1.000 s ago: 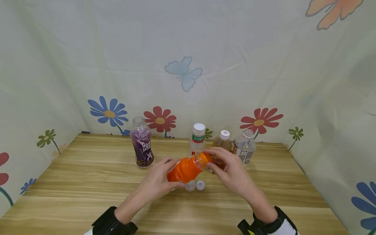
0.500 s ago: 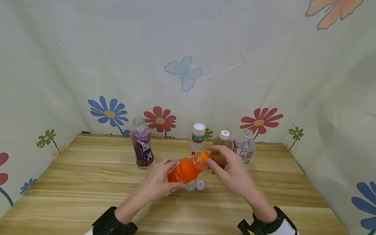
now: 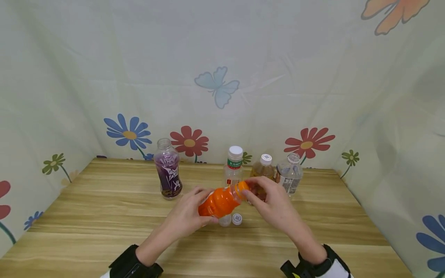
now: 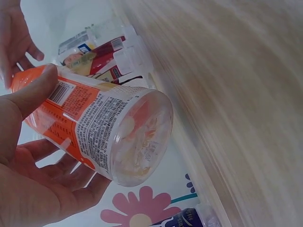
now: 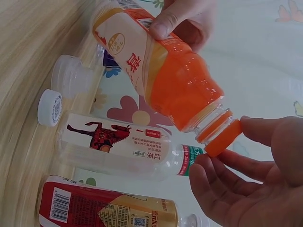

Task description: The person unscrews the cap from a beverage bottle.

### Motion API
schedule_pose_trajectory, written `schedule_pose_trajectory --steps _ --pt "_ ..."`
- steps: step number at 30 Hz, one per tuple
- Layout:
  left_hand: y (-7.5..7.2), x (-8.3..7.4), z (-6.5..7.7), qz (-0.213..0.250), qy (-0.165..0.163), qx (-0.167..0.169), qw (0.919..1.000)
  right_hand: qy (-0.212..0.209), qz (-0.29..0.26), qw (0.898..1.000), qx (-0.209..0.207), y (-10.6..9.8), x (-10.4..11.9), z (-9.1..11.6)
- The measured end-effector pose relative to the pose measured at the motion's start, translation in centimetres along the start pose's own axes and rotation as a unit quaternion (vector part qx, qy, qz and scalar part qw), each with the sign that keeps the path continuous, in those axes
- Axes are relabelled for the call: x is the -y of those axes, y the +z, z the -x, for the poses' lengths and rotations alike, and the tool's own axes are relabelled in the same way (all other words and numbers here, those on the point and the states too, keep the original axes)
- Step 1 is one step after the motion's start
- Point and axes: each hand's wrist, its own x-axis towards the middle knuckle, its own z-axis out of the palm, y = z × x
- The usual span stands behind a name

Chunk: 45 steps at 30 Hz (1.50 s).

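1 purple bottle (image 3: 168,173) stands uncapped, far left. left hand (image 3: 187,210) grasps tilted orange bottle (image 3: 219,203), held above table (image 3: 104,216). orange cap (image 3: 243,187) at bottle top, gap showing above neck ring (image 5: 215,126). right hand (image 3: 272,199): fingers, looser 0.5 s ago, now pinch orange cap; likely regrip for turning, direction unclear.

Above the table (image 3: 104,220), the left hand (image 3: 190,212) gripped a tilted orange bottle (image 3: 218,203) while the right hand (image 3: 274,199) pinched the orange cap (image 3: 243,188) at its neck. Just beyond the bottle's lower side, as seen, a translucent cap (image 3: 225,220) and a white cap (image 3: 237,219) lay side by side. Farther back stood an uncapped purple bottle (image 3: 168,173) on the left, and on the right a green-banded bottle (image 3: 235,170), an amber bottle (image 3: 263,169) and a clear bottle (image 3: 289,173), before a flowered cloth (image 3: 264,116).
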Motion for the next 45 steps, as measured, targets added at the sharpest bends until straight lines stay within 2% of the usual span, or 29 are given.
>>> schedule_pose_trajectory --steps 7,24,27,38,42,45 --pt "0.00 0.00 0.00 -0.004 -0.001 -0.001 1.0000 -0.036 -0.016 0.999 0.015 -0.25 -0.05 0.09" --pt "-0.12 -0.17 0.09 0.005 -0.012 0.006 0.9999 -0.060 -0.038 0.997 0.019 -0.43 0.16 0.15" --pt "-0.13 -0.20 0.10 0.008 -0.015 0.009 0.9998 -0.051 -0.040 0.998 0.017 -0.49 0.11 0.16" --pt "0.01 -0.10 0.07 -0.004 -0.013 0.016 0.9998 0.043 -0.040 0.998 0.012 -0.20 0.09 0.10" --pt "0.04 -0.06 0.07 -0.002 -0.013 0.015 0.9998 0.043 -0.037 0.998 0.009 0.04 0.18 0.06" --pt "0.04 -0.05 0.06 0.000 -0.012 0.014 0.9998 0.021 -0.021 1.000 0.006 0.03 0.20 0.11"
